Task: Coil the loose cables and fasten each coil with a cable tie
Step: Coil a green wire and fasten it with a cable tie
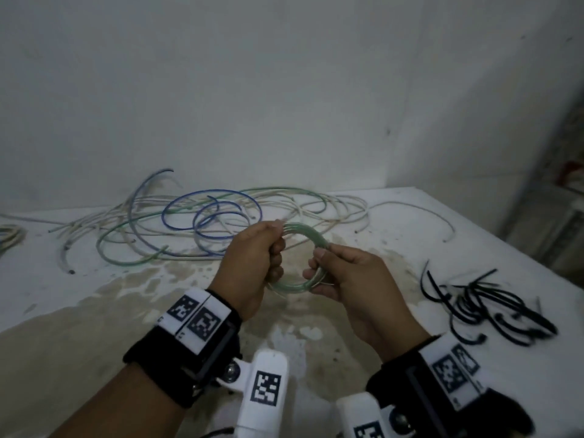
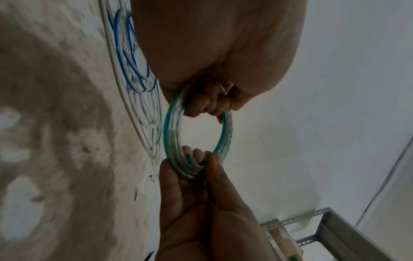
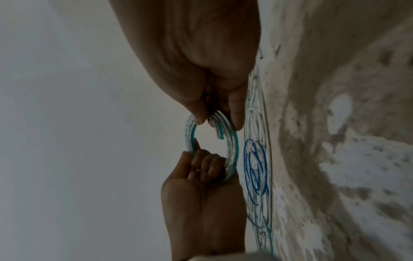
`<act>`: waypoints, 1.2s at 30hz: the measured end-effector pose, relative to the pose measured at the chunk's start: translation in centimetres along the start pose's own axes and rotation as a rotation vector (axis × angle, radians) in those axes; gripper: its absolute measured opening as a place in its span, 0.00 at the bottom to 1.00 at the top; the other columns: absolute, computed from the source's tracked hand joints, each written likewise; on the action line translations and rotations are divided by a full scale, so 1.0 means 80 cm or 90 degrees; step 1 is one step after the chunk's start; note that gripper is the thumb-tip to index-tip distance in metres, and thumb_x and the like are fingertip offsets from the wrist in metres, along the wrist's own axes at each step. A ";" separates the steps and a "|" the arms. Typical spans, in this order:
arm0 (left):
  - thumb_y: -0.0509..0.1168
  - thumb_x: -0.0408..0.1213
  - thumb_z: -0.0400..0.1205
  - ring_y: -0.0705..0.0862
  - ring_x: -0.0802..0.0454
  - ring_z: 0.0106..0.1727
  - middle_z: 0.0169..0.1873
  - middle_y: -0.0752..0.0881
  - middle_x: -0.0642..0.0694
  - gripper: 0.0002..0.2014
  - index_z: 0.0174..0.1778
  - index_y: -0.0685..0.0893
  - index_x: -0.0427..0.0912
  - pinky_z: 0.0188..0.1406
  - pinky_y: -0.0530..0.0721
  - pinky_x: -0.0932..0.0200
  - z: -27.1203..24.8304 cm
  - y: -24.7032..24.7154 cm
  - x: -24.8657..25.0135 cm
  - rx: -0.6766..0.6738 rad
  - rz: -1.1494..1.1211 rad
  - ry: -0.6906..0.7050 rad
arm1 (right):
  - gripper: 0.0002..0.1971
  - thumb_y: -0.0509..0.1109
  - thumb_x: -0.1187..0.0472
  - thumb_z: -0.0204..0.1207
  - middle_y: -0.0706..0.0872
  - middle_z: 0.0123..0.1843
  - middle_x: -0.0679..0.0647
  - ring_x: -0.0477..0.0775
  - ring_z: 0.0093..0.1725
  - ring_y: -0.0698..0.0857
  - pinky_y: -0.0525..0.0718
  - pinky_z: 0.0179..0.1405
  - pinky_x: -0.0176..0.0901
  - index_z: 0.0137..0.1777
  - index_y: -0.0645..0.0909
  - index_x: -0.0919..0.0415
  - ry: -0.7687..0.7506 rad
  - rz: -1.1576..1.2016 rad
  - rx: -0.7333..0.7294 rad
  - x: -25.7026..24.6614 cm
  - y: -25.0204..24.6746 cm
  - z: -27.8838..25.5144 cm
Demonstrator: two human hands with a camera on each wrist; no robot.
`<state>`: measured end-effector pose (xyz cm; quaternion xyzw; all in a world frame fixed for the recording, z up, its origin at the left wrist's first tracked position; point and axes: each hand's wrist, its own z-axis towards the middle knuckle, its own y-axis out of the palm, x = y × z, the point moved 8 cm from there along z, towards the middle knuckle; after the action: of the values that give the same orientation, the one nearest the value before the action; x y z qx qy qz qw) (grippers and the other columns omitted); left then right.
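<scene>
Holding green cable coil [image 1: 301, 257] up between both my hands, above table [image 1: 395, 222]. Left hand [image 1: 252, 267] fingers curled round coil's left side; right hand [image 1: 344, 279] pinching its right side, thumb over strands. Loose cables [image 1: 202, 222] lie beyond hands. Black cable ties [image 1: 483, 308] heaped right of right hand.

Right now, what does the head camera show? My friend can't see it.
Two hands, left and right, hold a green coil above a stained table. Loose cables lie behind; black ties lie right.
</scene>
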<state>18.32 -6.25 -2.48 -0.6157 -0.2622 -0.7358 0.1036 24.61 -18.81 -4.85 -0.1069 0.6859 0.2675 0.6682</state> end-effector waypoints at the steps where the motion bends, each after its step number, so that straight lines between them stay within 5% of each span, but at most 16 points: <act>1: 0.53 0.36 0.88 0.59 0.59 0.18 0.21 0.66 0.53 0.12 0.38 0.72 0.43 0.16 0.60 0.66 0.001 0.007 -0.006 0.008 -0.001 -0.001 | 0.07 0.69 0.66 0.78 0.86 0.31 0.55 0.51 0.34 0.88 0.86 0.32 0.41 0.39 0.86 0.63 0.013 0.017 0.016 0.005 -0.008 -0.003; 7: 0.52 0.36 0.88 0.58 0.60 0.17 0.21 0.66 0.52 0.14 0.36 0.74 0.42 0.15 0.59 0.67 0.003 0.033 -0.037 0.004 0.008 -0.017 | 0.04 0.70 0.65 0.78 0.87 0.32 0.54 0.53 0.36 0.89 0.88 0.39 0.47 0.43 0.85 0.64 0.084 0.068 0.048 0.016 -0.044 -0.011; 14: 0.53 0.34 0.88 0.64 0.58 0.20 0.24 0.71 0.50 0.11 0.44 0.80 0.41 0.17 0.66 0.66 0.002 0.040 -0.071 -0.017 -0.122 -0.104 | 0.06 0.68 0.66 0.79 0.85 0.32 0.55 0.52 0.33 0.87 0.86 0.36 0.47 0.42 0.84 0.64 0.096 0.047 0.060 0.015 -0.059 -0.016; 17: 0.51 0.34 0.88 0.60 0.60 0.17 0.22 0.67 0.51 0.13 0.40 0.77 0.42 0.14 0.62 0.68 0.001 0.036 -0.080 -0.021 -0.204 -0.147 | 0.08 0.68 0.63 0.79 0.86 0.34 0.56 0.52 0.34 0.86 0.87 0.38 0.46 0.40 0.85 0.62 0.102 -0.003 0.021 0.009 -0.048 -0.021; 19: 0.51 0.34 0.88 0.58 0.60 0.16 0.21 0.66 0.52 0.13 0.38 0.72 0.43 0.13 0.60 0.68 0.003 0.026 -0.081 0.007 -0.225 -0.148 | 0.10 0.69 0.56 0.79 0.88 0.37 0.54 0.51 0.36 0.86 0.86 0.38 0.45 0.41 0.86 0.59 0.061 -0.168 0.040 -0.008 -0.061 -0.014; 22: 0.51 0.33 0.88 0.58 0.60 0.16 0.20 0.65 0.53 0.14 0.36 0.70 0.44 0.13 0.58 0.68 0.004 0.011 -0.081 0.052 -0.193 -0.125 | 0.12 0.67 0.53 0.80 0.85 0.42 0.54 0.55 0.46 0.84 0.79 0.44 0.42 0.45 0.85 0.62 -0.016 -0.714 0.134 -0.047 -0.112 0.020; 25: 0.52 0.32 0.88 0.58 0.59 0.18 0.20 0.65 0.53 0.15 0.34 0.72 0.44 0.14 0.58 0.68 0.002 0.002 -0.080 0.080 -0.145 -0.096 | 0.14 0.66 0.62 0.79 0.77 0.32 0.54 0.58 0.40 0.83 0.73 0.36 0.40 0.31 0.73 0.63 0.132 -1.015 0.133 -0.039 -0.159 0.051; 28: 0.52 0.33 0.88 0.58 0.59 0.18 0.19 0.66 0.54 0.15 0.34 0.72 0.44 0.14 0.58 0.67 0.002 -0.003 -0.079 0.090 -0.142 -0.084 | 0.16 0.66 0.66 0.77 0.74 0.29 0.53 0.51 0.29 0.74 0.74 0.33 0.41 0.28 0.70 0.61 0.198 -1.130 0.091 -0.021 -0.173 0.068; 36: 0.52 0.32 0.88 0.58 0.59 0.17 0.19 0.66 0.54 0.14 0.36 0.72 0.43 0.14 0.60 0.68 0.004 -0.015 -0.078 0.096 -0.153 -0.066 | 0.16 0.64 0.65 0.78 0.77 0.34 0.55 0.52 0.32 0.76 0.74 0.35 0.39 0.28 0.68 0.61 0.194 -1.191 0.038 -0.016 -0.171 0.081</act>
<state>19.38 -6.16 -8.78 -0.6078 -0.3933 -0.6883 0.0471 37.17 -27.18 -6.43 -0.6296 0.4084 -0.4110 0.5175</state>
